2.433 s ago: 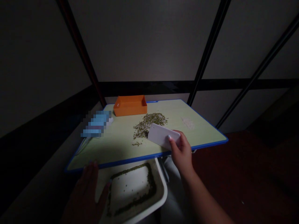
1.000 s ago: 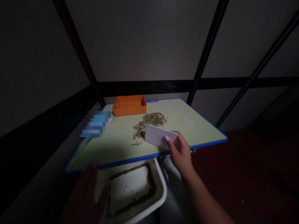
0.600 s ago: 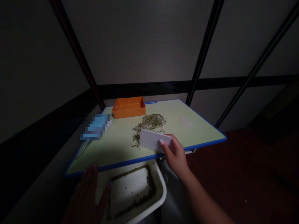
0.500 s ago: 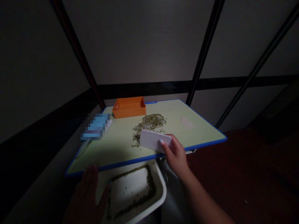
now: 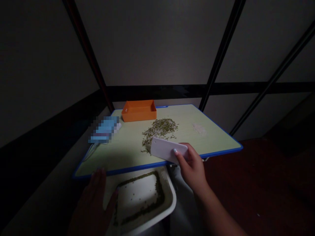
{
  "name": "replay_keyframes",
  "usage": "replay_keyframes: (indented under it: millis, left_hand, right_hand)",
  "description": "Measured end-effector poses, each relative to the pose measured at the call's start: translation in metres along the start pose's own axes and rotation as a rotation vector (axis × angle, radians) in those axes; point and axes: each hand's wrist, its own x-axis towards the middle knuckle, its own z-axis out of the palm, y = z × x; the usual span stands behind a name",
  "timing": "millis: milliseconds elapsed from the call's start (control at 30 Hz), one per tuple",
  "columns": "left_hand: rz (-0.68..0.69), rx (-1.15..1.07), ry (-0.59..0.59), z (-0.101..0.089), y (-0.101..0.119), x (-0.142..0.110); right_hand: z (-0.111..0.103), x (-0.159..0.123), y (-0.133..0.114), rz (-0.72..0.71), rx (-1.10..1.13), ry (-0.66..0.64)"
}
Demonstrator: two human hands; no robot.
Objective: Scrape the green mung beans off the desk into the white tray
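Note:
My right hand [image 5: 193, 164] is closed on a flat white scraper [image 5: 166, 150], thumb on its near face. The scraper stands tilted over the table's front edge, its left end by a scattered heap of small green grains [image 5: 163, 126]. Below that edge is a white tray [image 5: 172, 200], with more green grains along its inner sides and a few on its floor. In dark shadow, my left hand [image 5: 92, 200] lies at the tray's left side, fingers stretched and thumb apart; it covers that rim, so I cannot tell how firmly it touches.
The pale green table [image 5: 118, 157] has a blue edge. An orange open box [image 5: 139, 116] stands at the back left. A blurred-out blue item [image 5: 104, 129] with a white cable lies at the left edge. A small pale patch of bits [image 5: 199, 129] lies at right. Wall panels [image 5: 157, 49] rise behind.
The view has shifted slightly, so everything sits a little further right. The scraper has come slightly closer to the table's front edge. My left hand stays at the tray.

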Motion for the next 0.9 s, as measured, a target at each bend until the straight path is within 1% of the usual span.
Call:
replay_keyframes:
  millis: [367,533,600,700,767,900]
  left_hand:
    - [0.017,0.017,0.014,-0.003,0.002,0.002]
    - [0.013,0.02,0.017,-0.003,0.004,0.003]
    - [0.019,0.026,0.024,-0.004,0.004,0.003]
    - [0.033,0.022,0.027,-0.004,0.004,0.004]
    - [0.017,0.017,0.023,-0.004,0.004,0.004]
    - [-0.021,0.005,-0.003,-0.005,0.007,0.004]
  right_hand:
    - [0.004,0.0,0.0,0.015,0.011,-0.017]
    - [0.001,0.0,-0.001,0.038,0.066,-0.064]
    - [-0.002,0.001,-0.002,0.031,0.072,-0.049]
    - [-0.005,0.002,-0.002,0.002,0.042,0.012]
    - [-0.005,0.002,-0.002,-0.002,0.022,0.021]
    - [-0.001,0.001,-0.001,0.005,-0.007,-0.039]
